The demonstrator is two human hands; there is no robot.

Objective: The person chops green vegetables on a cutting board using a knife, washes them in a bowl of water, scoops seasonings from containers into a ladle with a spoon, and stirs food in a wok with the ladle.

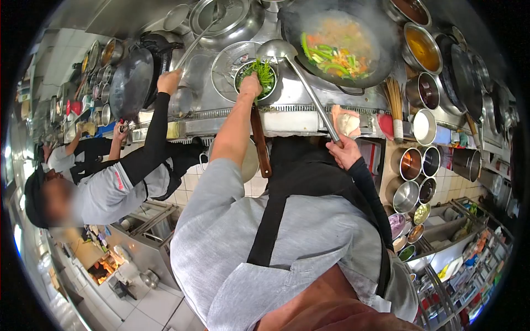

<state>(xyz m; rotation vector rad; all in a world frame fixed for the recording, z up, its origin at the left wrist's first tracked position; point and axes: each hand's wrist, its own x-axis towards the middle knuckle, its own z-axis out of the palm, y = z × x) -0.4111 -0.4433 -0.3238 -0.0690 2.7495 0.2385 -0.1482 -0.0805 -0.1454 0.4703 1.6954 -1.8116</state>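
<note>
My left hand (251, 86) reaches into a small metal bowl (238, 83) and closes on chopped leafy greens (263, 74); its fingertips are partly hidden among them. The bowl rests on a round wire strainer (221, 69), and a wooden handle (259, 140) sticks out toward me below it. In my right hand (345, 153) is the end of a long steel ladle (312, 94), its cup lying beside the bowl's upper right. Steam rises from a wok (378, 69) holding mixed vegetables (334, 55), green strips and orange pieces among them.
At left, a co-worker's hand (169, 81) holds a long-handled utensil over a lidded pot (223, 16). A bamboo brush (395, 105) stands right of the wok. Several sauce pots (424, 47) line the right side, with ingredient containers (421, 214) lower down. Another dark wok (131, 83) is at left.
</note>
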